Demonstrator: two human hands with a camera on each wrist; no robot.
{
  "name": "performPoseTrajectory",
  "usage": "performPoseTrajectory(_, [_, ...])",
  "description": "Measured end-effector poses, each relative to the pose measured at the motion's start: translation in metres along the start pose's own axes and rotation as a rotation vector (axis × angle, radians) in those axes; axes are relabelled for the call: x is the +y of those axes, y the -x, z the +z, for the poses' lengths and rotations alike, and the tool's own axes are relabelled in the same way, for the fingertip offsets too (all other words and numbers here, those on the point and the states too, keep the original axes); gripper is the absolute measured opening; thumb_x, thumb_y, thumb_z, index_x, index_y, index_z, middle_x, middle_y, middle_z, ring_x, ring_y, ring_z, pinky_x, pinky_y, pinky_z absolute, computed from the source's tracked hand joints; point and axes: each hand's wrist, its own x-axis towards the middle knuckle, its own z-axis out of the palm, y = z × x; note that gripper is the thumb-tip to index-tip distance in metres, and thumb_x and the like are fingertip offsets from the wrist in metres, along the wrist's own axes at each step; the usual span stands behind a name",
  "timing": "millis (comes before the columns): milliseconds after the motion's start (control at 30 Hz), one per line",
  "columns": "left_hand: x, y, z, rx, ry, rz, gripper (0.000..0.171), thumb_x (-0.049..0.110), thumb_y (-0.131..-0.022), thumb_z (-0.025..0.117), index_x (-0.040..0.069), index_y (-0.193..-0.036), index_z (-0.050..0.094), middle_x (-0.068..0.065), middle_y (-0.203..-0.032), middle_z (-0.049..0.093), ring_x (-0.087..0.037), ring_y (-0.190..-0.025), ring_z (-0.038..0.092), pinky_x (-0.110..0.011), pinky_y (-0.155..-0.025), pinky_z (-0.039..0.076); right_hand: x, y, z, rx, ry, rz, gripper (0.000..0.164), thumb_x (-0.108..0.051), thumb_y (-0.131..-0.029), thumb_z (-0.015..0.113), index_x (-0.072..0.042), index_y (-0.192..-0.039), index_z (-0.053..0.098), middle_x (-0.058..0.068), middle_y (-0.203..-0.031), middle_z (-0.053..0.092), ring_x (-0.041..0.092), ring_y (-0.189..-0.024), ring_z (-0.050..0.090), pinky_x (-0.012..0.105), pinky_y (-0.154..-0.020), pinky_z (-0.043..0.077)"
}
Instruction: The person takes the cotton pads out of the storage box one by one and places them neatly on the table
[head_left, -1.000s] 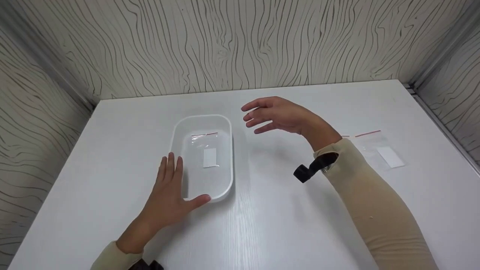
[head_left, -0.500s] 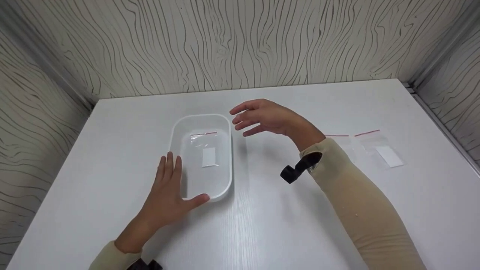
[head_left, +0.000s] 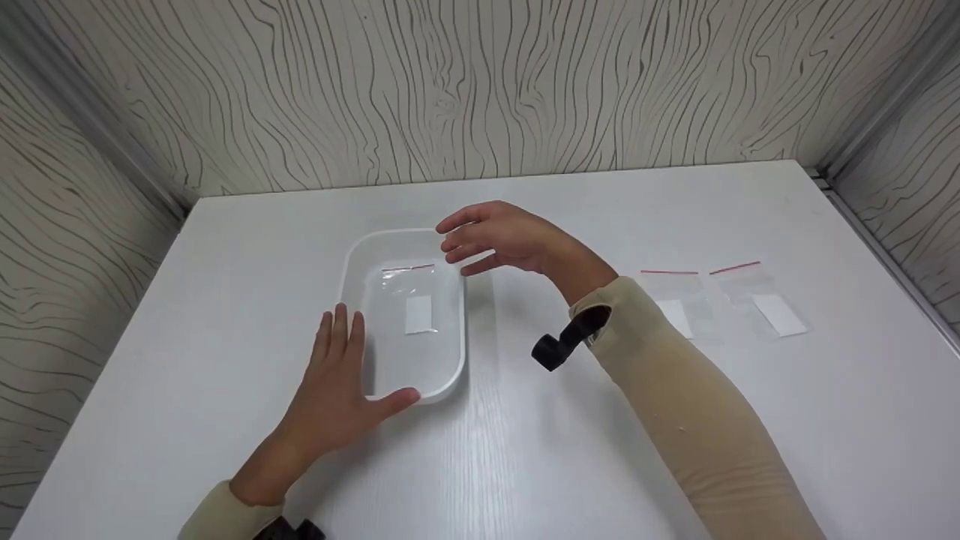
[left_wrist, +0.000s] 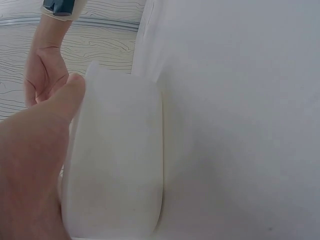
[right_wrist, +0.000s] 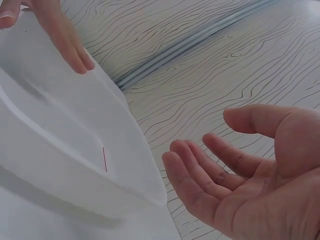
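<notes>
A white plastic tray (head_left: pixel 459 360) with rounded corners stands left of the table's middle. Flat on its bottom lies a clear zip bag (head_left: pixel 411 289) with a red strip and a white label. My left hand (head_left: pixel 332 401) rests at the near left corner, straight fingers along the left side and thumb on the near rim. Relaxed and holding nothing, my right hand (head_left: pixel 510 236) is at the far right corner, its fingertips overlapping the rim in the head view. The right wrist view shows a gap between that hand (right_wrist: pixel 245 175) and the tray (right_wrist: pixel 135 192).
Two more clear zip bags with red strips lie on the white table (head_left: pixel 225 322) at the right: one bag (head_left: pixel 765 300) in full view, the other bag (head_left: pixel 697 296) partly behind my right sleeve (head_left: pixel 675 397). Wood-patterned panels (head_left: pixel 450 90) surround the table.
My right hand has moved left to the tray's far right corner, uncovering more of one zip bag on the table. The left hand and the tray have stayed nearly still.
</notes>
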Motion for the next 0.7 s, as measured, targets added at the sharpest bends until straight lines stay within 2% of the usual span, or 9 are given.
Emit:
performPoseTrajectory(267, [-0.001, 0.000, 0.000, 0.021, -0.008, 0.020, 0.125, 0.072, -0.080, 0.071, -0.006, -0.160, 0.015, -0.024, -0.168, -0.001, -0.044, -0.154, -0.005, -0.062, -0.118, 0.022, -0.001, -0.013, 0.013, 0.032, -0.036, 0.019, 0.033, -0.008, -0.099, 0.062, -0.003, -0.132, 0.062, 0.014, -0.123, 0.065, 0.026, -0.111, 0.067, 0.038, -0.092, 0.057])
performPoseTrajectory(500, [0.000, 0.000, -0.001, 0.012, -0.007, 0.012, 0.124, 0.073, -0.080, 0.070, -0.006, -0.160, 0.015, -0.024, -0.168, -0.001, -0.044, -0.154, -0.005, -0.063, -0.117, 0.022, -0.002, -0.026, 0.026, 0.054, -0.061, 0.037, 0.031, -0.009, -0.100, 0.062, -0.003, -0.131, 0.063, 0.021, -0.132, 0.063, 0.025, -0.109, 0.067, 0.037, -0.091, 0.058])
performPoseTrajectory(700, [0.002, 0.000, -0.003, -0.008, 0.003, 0.001, 0.128, 0.077, -0.079, 0.068, -0.005, -0.160, 0.013, -0.023, -0.169, -0.002, -0.043, -0.154, -0.007, -0.062, -0.118, 0.021, -0.002, -0.036, 0.037, 0.111, -0.134, 0.024, 0.028, -0.005, -0.098, 0.063, -0.003, -0.126, 0.065, 0.022, -0.127, 0.065, 0.021, -0.099, 0.068, 0.035, -0.087, 0.059])
